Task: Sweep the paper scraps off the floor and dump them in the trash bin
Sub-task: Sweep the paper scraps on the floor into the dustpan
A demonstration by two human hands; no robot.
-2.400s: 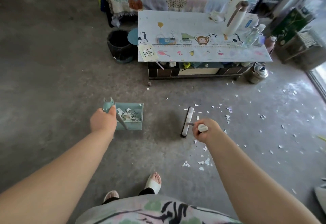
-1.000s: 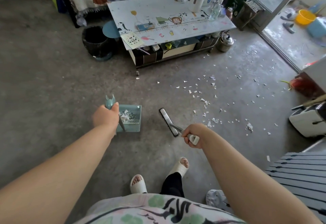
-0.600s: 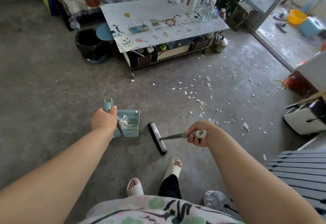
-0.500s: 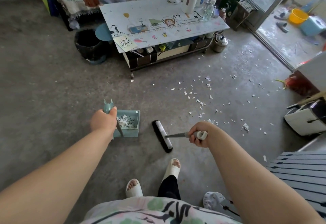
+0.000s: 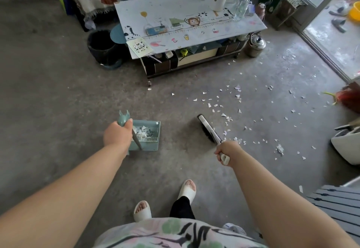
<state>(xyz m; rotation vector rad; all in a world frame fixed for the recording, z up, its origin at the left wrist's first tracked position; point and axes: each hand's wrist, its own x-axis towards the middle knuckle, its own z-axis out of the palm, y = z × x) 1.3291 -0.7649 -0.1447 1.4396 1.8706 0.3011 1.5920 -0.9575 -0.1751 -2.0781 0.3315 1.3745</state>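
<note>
Evidently mid-sweep: fingers of the left hand [image 5: 117,136] clench the dustpan [image 5: 151,144] handle, parking it near the broom [image 5: 207,128]. The right hand [image 5: 226,149] grasps the broom, its head set beside scraps [image 5: 226,115] strewn across the floor [image 5: 58,101], ready to drag them panward; the bin [image 5: 101,46] stands well apart.

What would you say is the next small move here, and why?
Probably move the broom rightward beyond the nearest paper scraps: they lie right of its head, while the dustpan, held by the left hand, sits left. The right hand grips the broom.
</note>
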